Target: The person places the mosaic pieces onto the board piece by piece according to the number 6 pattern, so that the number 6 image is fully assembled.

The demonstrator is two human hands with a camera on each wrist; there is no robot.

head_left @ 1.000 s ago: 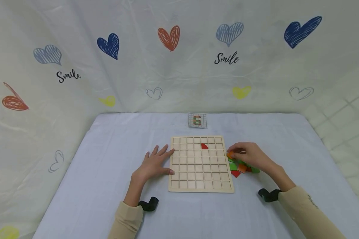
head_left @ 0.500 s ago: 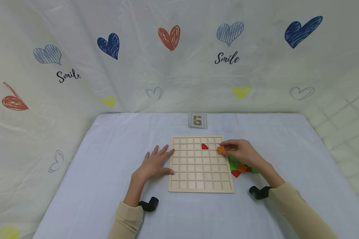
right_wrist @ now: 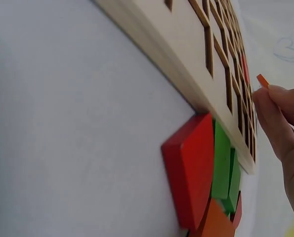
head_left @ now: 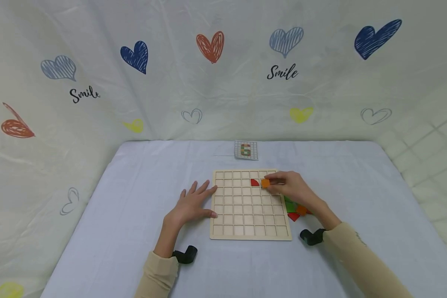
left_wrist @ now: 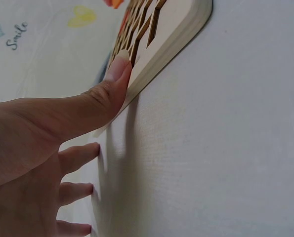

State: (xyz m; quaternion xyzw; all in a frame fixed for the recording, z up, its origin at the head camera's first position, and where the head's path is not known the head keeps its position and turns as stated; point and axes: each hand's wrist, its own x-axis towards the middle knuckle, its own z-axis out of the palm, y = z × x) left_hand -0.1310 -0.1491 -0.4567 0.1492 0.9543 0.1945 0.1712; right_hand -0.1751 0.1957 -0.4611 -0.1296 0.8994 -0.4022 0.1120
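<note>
A wooden grid board (head_left: 249, 211) lies on the white-covered table, with one red quarter-round piece (head_left: 254, 182) in a cell of its second row. Between thumb and fingers, my right hand (head_left: 292, 186) pinches an orange square piece (head_left: 265, 183) over the cell just right of the red one. In the right wrist view the orange piece (right_wrist: 263, 80) shows edge-on at the fingertips, above the board. My left hand (head_left: 190, 207) is spread at the board's left edge. Its thumb (left_wrist: 118, 69) touches the board's rim in the left wrist view, while the other fingers are extended.
Loose green pieces (head_left: 291, 206), a red piece (head_left: 293, 216) and an orange piece (head_left: 301, 210) lie against the board's right edge, partly under my right forearm. Behind the board lies a small pattern card (head_left: 246, 150) with a coloured figure on a grid. A printed cloth (head_left: 242, 91) hangs behind the table.
My right hand has carried the orange square piece from the pile leftward over the board, to beside the red piece. The left hand has stayed in place.
</note>
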